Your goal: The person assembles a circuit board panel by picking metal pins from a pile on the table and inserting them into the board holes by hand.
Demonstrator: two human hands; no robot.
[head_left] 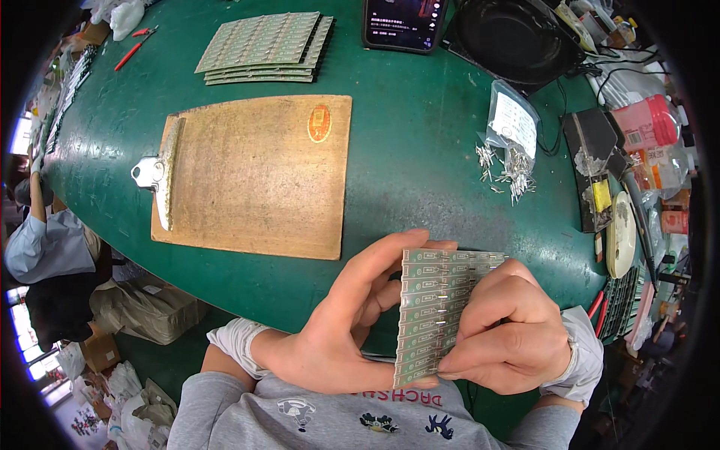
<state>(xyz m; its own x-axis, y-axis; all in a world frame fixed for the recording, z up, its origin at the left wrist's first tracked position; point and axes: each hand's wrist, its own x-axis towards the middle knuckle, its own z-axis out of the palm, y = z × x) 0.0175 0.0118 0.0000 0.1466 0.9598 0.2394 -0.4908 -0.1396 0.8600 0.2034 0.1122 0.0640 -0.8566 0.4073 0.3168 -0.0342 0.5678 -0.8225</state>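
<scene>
My left hand [322, 341] grips a green circuit board panel [421, 319] by its edges, thumb along the lower edge and fingers at the upper one. The panel is tilted up in front of my chest, and several small silvery parts stick out of it in a row. My right hand [517, 334] is closed in a pinch against the panel's lower right part; whatever its fingertips hold is hidden. Beyond that hand, small metal-leaded parts [517, 176] spill from a clear plastic bag [514, 116] onto the table.
A wooden clipboard [255, 180] lies left of centre on the green table [405, 150]. Behind it sit stacked circuit board panels [262, 45], red-handled pliers [133, 52] and a phone [403, 26]. A black pan-shaped thing [514, 37] and assorted containers crowd the right. A person [52, 247] is at far left.
</scene>
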